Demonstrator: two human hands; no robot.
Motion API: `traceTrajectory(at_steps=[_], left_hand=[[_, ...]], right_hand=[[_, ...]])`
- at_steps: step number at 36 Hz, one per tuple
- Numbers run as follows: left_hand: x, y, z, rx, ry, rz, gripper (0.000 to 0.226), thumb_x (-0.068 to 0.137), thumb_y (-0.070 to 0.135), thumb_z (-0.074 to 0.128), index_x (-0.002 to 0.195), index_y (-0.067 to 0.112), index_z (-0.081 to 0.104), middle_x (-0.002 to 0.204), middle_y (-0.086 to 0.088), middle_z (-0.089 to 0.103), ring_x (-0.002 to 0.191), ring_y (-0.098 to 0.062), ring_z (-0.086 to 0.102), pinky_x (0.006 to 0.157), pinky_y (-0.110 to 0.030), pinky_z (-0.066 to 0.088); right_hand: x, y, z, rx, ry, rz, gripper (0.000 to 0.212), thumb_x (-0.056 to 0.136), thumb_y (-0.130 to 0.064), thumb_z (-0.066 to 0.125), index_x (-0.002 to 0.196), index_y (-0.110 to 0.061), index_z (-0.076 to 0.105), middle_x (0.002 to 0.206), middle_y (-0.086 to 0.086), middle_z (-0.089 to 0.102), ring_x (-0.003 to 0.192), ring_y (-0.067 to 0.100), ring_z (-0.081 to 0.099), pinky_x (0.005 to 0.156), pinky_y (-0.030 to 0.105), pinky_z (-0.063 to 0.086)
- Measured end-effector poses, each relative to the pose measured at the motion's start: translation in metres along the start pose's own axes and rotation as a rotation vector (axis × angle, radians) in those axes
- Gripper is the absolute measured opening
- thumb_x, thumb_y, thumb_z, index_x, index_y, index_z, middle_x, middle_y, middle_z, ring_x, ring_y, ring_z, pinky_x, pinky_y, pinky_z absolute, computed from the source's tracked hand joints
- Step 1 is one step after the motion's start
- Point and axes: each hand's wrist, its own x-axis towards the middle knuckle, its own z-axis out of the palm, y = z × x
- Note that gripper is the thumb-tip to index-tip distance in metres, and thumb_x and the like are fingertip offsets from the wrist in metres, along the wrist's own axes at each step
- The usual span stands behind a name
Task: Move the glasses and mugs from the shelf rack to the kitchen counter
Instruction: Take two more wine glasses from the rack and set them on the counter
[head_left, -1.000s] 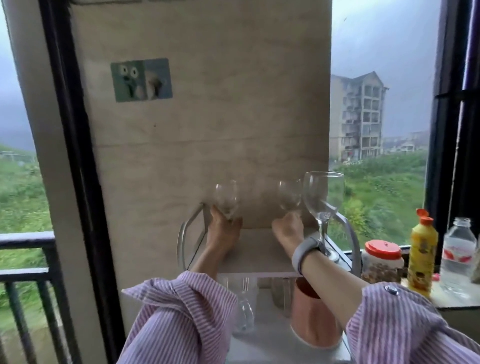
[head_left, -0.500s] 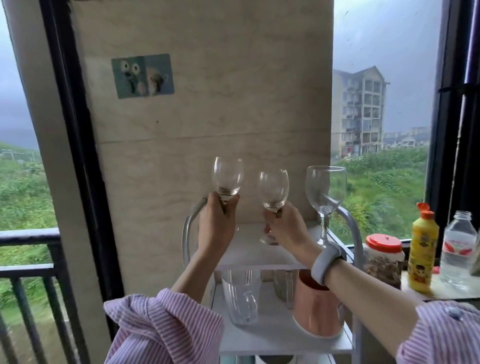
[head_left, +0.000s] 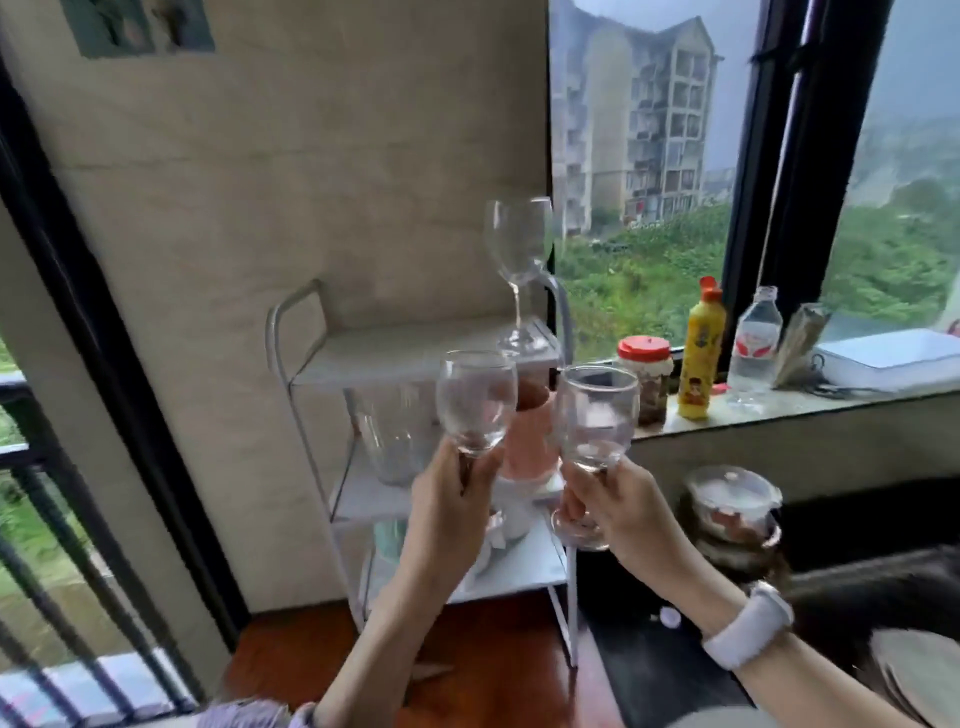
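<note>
A beige tiled wall (head_left: 291, 182) fills the upper left of the frame, with a dark-framed window (head_left: 753, 171) to its right. A white shelf rack (head_left: 363, 358) stands at centre against the wall. On its top shelf, at the right end, one tall wine glass (head_left: 519, 244) stands upright. The middle shelf holds a clear glass mug (head_left: 389, 441) and a pink mug (head_left: 527, 441), partly hidden behind the lifted glasses. In the lower right lies the dark counter (head_left: 649, 649), with a lidded glass bowl (head_left: 732, 504) at its far side. The window sill (head_left: 779, 410) at centre right carries a white tray (head_left: 893, 358), a yellow squeeze bottle (head_left: 701, 358), a water bottle (head_left: 753, 348) and a red-lidded jar (head_left: 647, 379). The left hand (head_left: 447, 514) grips the stem of a small wine glass (head_left: 475, 400), held upright in front of the rack. The right hand (head_left: 618, 504), a white band on its wrist, grips the stem of a second small wine glass (head_left: 595, 415) just beside the first, their bowls close but apart
</note>
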Motion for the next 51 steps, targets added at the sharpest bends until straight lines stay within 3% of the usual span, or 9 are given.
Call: traceTrajectory(at_steps=[6,9,13,17,22,32,39,43,51], left_hand=[[-0.073,0.014,0.091,-0.007,-0.225,0.003,0.019,0.090,0.026,0.055,0.072,0.021,0.049,0.055,0.005,0.055,0.047,-0.001,0.053,0.051,-0.018,0.045],[-0.117,0.038,0.150,-0.048,-0.325,0.019,0.024,0.090,0.028,0.055,0.068,0.027,0.046,0.052,0.009,0.052,0.049,0.003,0.052,0.048,-0.012,0.039],[-0.187,0.087,0.242,-0.129,-0.530,-0.010,0.023,0.090,0.030,0.054,0.069,0.024,0.044,0.054,0.004,0.056,0.048,-0.004,0.052,0.056,-0.028,0.045],[-0.261,0.158,0.336,-0.265,-0.731,0.073,0.026,0.091,0.025,0.053,0.067,0.025,0.043,0.055,0.005,0.053,0.051,0.002,0.051,0.055,-0.009,0.039],[-0.354,0.249,0.431,-0.422,-0.999,0.158,0.029,0.090,0.025,0.055,0.064,0.024,0.041,0.048,0.008,0.049,0.046,0.005,0.048,0.048,-0.008,0.035],[-0.513,0.384,0.564,-0.622,-1.505,0.220,0.019,0.088,0.031,0.054,0.079,0.015,0.051,0.052,0.005,0.052,0.039,-0.004,0.050,0.049,-0.025,0.047],[-0.598,0.455,0.665,-0.675,-1.657,0.369,0.019,0.090,0.028,0.054,0.077,0.015,0.049,0.060,0.000,0.055,0.054,-0.010,0.052,0.050,-0.014,0.040],[-0.628,0.487,0.736,-0.666,-1.731,0.391,0.016,0.091,0.029,0.053,0.077,0.021,0.049,0.065,0.004,0.056,0.062,-0.014,0.055,0.060,-0.029,0.046],[-0.660,0.562,0.870,-0.701,-1.766,0.293,0.018,0.090,0.027,0.054,0.076,0.017,0.050,0.055,0.004,0.053,0.041,0.000,0.049,0.043,-0.009,0.038]], right_hand=[[-0.100,0.017,-0.093,-0.162,0.206,0.151,0.016,0.091,-0.012,0.052,0.077,-0.020,0.053,0.046,-0.003,0.050,0.044,0.014,0.046,0.049,0.028,0.042],[-0.161,0.012,-0.153,-0.315,0.325,0.216,0.016,0.089,-0.021,0.055,0.074,-0.025,0.053,0.045,-0.008,0.058,0.044,0.004,0.053,0.049,0.014,0.044],[-0.252,-0.005,-0.238,-0.412,0.474,0.349,0.017,0.090,-0.026,0.054,0.076,-0.017,0.054,0.042,-0.010,0.057,0.043,0.002,0.052,0.055,0.025,0.044],[-0.347,-0.037,-0.319,-0.385,0.686,0.408,0.012,0.091,-0.020,0.053,0.080,-0.020,0.053,0.043,-0.006,0.048,0.043,0.011,0.046,0.051,0.028,0.038],[-0.464,-0.089,-0.400,-0.587,0.964,0.450,0.023,0.091,-0.017,0.053,0.069,-0.024,0.049,0.049,-0.004,0.053,0.043,0.003,0.051,0.049,0.014,0.042],[-0.644,-0.168,-0.507,-0.786,1.469,0.504,0.028,0.091,-0.015,0.054,0.065,-0.024,0.048,0.042,-0.005,0.051,0.042,0.006,0.052,0.049,0.022,0.047],[-0.727,-0.190,-0.590,-0.833,1.660,0.600,0.030,0.091,-0.020,0.053,0.062,-0.026,0.048,0.043,-0.005,0.053,0.046,0.009,0.056,0.050,0.016,0.044],[-0.755,-0.196,-0.660,-0.844,1.740,0.652,0.026,0.091,-0.025,0.052,0.065,-0.024,0.048,0.048,-0.003,0.056,0.053,0.019,0.062,0.053,0.017,0.046],[-0.793,-0.217,-0.795,-0.782,1.798,0.647,0.025,0.090,-0.030,0.052,0.068,-0.018,0.052,0.051,-0.002,0.056,0.053,0.012,0.057,0.057,0.014,0.045]])
